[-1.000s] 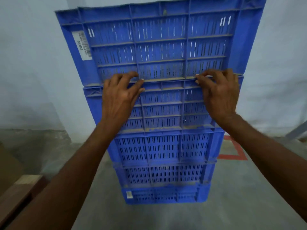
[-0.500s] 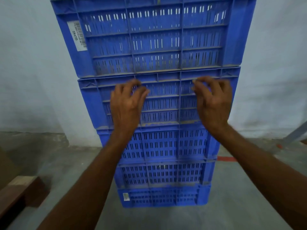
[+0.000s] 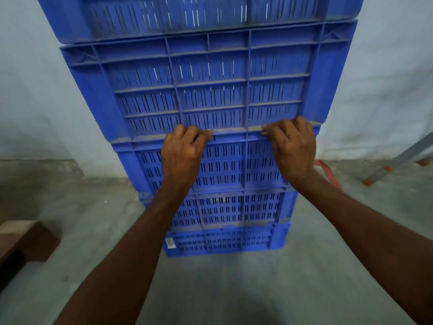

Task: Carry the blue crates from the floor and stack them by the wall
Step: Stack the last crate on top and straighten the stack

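- Crates [image 3: 210, 90] stand stacked on the floor against the far wall [image 3: 386, 78]; your left hand [image 3: 181, 156] and right hand [image 3: 293, 148] hook curled fingers over one crate's rim, mid-stack.
- Press evenly with both hands so the rims seat square.
- Stack top is out of frame; lean unclear.
- Open floor [image 3: 222, 289] lies near; brown block [image 3: 30, 240] left, metal leg [image 3: 398, 158] right.

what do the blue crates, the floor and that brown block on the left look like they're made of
Blue crates: moulded rigid plastic, matte and dusty, going by the ribs, slotted vents and uniform colour.
Floor: looks like bare concrete, grey, mottled and unpolished.
Brown block: probably wood, with a pale top face and dark brown sides; too blurred to see any grain.
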Motion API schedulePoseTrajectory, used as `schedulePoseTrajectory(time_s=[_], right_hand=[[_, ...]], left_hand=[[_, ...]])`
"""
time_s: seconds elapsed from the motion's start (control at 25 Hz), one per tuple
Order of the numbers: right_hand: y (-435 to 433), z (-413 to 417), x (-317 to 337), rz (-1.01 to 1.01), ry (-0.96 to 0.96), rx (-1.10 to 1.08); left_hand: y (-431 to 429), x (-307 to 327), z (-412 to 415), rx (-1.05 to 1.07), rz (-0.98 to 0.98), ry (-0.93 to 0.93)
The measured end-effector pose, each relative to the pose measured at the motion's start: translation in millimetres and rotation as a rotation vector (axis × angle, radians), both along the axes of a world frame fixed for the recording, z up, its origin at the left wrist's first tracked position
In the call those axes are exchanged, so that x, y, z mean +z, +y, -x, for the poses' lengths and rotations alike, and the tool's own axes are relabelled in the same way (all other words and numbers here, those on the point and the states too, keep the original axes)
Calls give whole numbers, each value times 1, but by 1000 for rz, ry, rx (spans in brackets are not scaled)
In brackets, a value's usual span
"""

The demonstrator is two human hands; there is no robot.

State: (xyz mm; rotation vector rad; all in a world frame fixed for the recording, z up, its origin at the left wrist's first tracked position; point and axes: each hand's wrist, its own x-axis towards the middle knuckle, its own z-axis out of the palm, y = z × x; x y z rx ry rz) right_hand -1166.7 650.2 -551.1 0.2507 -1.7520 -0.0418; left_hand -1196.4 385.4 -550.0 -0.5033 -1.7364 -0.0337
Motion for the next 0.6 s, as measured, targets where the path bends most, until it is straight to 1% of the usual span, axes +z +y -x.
schedulePoseTrajectory(time_s=[0.12, 0.16, 0.24, 0.28, 0.36, 0.4, 0.44, 0.52, 0.6], right_hand=[[-4, -5, -1, 37, 22, 18], [-4, -13, -8, 77, 16, 38], [-2, -31, -45, 173, -34, 60], [0, -40, -71, 193, -109, 57], [7, -48, -121, 133, -357, 35], [12, -46, -139, 76, -478, 5], [15, -42, -151, 28, -548, -25], [15, -34, -159, 0, -559, -72], [12, -31, -161, 18, -513, -79]], left_hand=[[2, -8, -6, -7, -94, -8], [3, -18, -9, -15, -110, -20], [10, -55, -22, -63, -45, -83], [13, -79, -28, -86, 28, -181], [18, -123, -34, -46, 139, -399], [19, -138, -34, -2, 153, -477], [20, -147, -31, 27, 154, -526], [21, -150, -29, 55, 176, -547], [21, -151, -29, 39, 179, -500]])
